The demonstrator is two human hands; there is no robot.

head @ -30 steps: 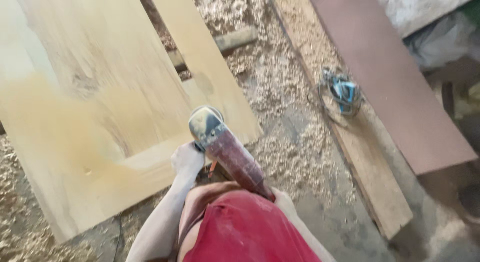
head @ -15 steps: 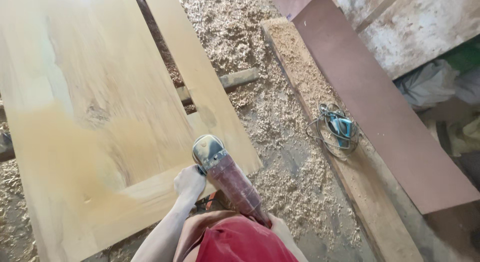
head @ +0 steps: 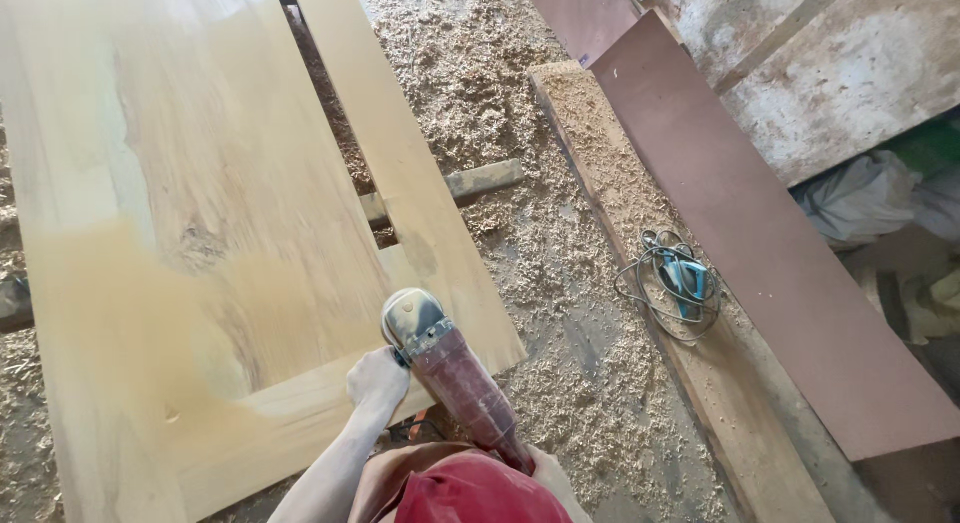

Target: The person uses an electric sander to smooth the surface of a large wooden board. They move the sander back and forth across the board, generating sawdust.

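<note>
My left hand (head: 377, 379) grips the front of a dark red angle grinder (head: 455, 378) just behind its grey head, which rests on the near corner of a large pale wooden panel (head: 200, 213). My right hand (head: 548, 475) holds the rear of the grinder's body, low in the view and partly hidden by my red clothing. A haze of yellow dust spreads over the panel to the left of the tool.
Wood shavings cover the floor. A narrow plank (head: 640, 243) lies to the right with a blue power tool (head: 686, 283) and its coiled cord on it. A brown board (head: 770, 243) lies further right. A timber batten (head: 480, 181) sticks out from under the panel.
The view has tilted upward, showing more of the far floor and wall. Both hands and the grinder stay on the panel's near corner.
</note>
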